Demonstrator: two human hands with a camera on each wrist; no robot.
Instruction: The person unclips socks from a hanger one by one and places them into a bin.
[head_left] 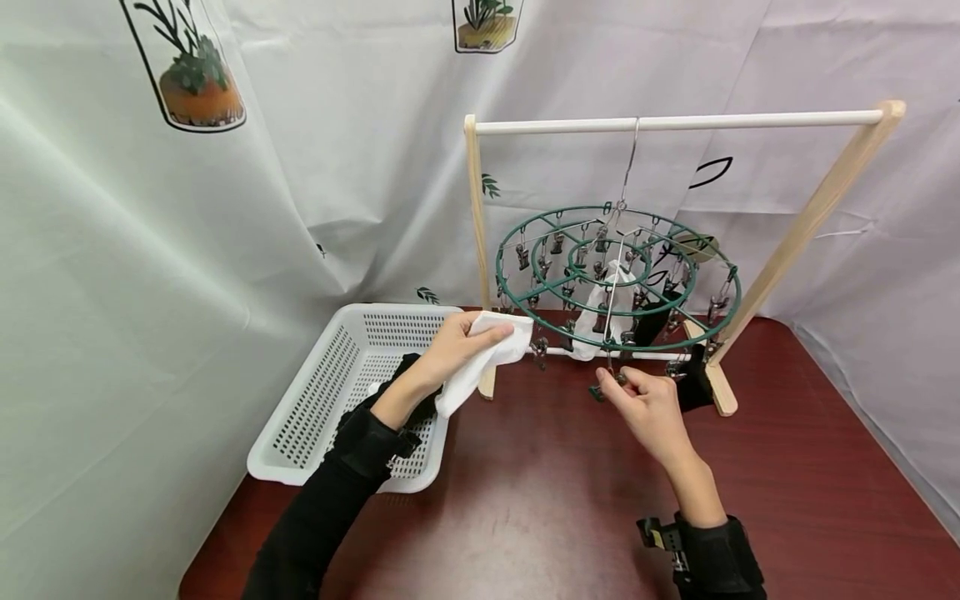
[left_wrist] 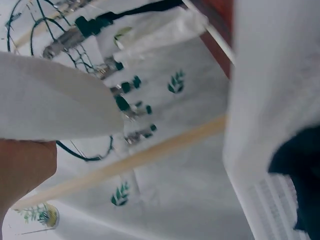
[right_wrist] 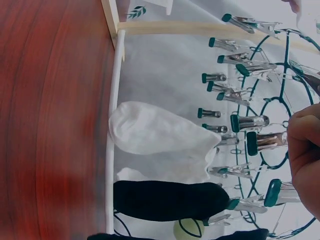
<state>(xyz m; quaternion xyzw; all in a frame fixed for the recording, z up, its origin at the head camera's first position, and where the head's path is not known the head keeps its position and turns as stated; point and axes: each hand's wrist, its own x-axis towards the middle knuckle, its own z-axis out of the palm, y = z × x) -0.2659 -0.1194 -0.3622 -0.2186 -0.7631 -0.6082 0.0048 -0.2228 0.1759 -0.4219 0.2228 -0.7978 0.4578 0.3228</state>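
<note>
My left hand (head_left: 448, 354) grips a white sock (head_left: 474, 372) between thumb and fingers, near the basket's right side. The sock's loose end hangs toward the table. At the front of a round green clip hanger (head_left: 553, 327), my right hand (head_left: 651, 410) pinches a green-tipped metal clip (head_left: 597, 392) with thumb and forefinger. In the right wrist view, that hand's curled fingers show at the right edge. A white sock (right_wrist: 160, 127) and a black sock (right_wrist: 170, 200) hang from other clips. Another black sock (head_left: 696, 382) hangs at the hanger's right side.
A white perforated basket (head_left: 288, 417) stands at the left, with black cloth items (head_left: 397, 375) in it. The hanger hooks over the white bar (head_left: 555, 127) of a wooden rack (head_left: 813, 225). Behind stands a white printed curtain (head_left: 360, 167); the tabletop (head_left: 517, 500) is reddish brown.
</note>
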